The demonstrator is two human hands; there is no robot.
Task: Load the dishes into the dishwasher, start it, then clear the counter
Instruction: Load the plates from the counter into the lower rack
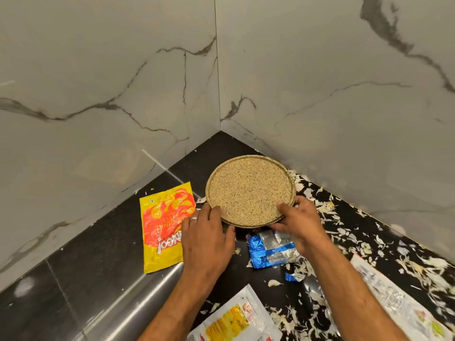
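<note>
A person's left hand [205, 238] and right hand [299, 223] are gripping the near rim of a speckled plate [250, 191], fingers curled round its edge, in the far corner of the littered black counter [81, 274], likely needing a level lift clear of wrappers.

plates: just one, the speckled tan plate [250, 190]
hands: two, the left hand [206, 238] and right hand [299, 223], both on the plate's near rim
wrappers: four, a yellow-red chip bag [163, 226], a crumpled blue wrapper [270, 249], a white-yellow packet [236, 318], and a white wrapper [398, 303] at the right edge
rings: one ring [193, 219], on the left hand
peel scraps: way too many to count, all over the counter [98, 279]
</note>
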